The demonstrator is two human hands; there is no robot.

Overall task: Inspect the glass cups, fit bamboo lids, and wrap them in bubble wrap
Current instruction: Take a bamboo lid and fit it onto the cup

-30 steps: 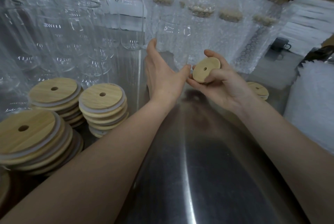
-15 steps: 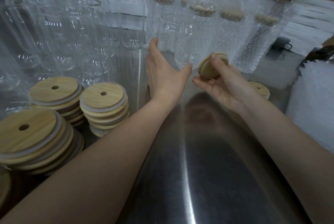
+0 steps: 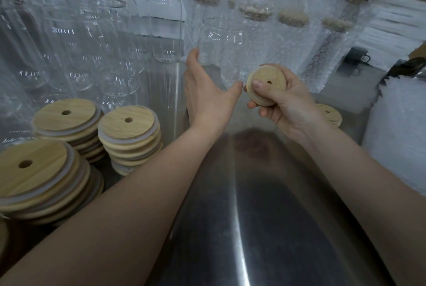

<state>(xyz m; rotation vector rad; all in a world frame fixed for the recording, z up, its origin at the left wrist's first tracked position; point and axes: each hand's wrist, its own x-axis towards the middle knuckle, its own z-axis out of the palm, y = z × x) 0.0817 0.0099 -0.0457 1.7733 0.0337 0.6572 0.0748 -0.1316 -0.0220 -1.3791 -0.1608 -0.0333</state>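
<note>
L hand [image 3: 207, 92] grips glass cup [image 3: 221, 50] held up over steel table [image 3: 253, 216], R hand [image 3: 285, 103] pinches lid [image 3: 267, 85] just beside cup's base; lid stacks [image 3: 129, 131] crowd left edge, wrapped cups [image 3: 292, 43] behind.

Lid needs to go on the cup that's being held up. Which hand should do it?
Right. The right hand grips a bamboo lid just beside the glass cup. The left hand holds that cup by its lower part, so it is occupied and best used to steady it.
</note>
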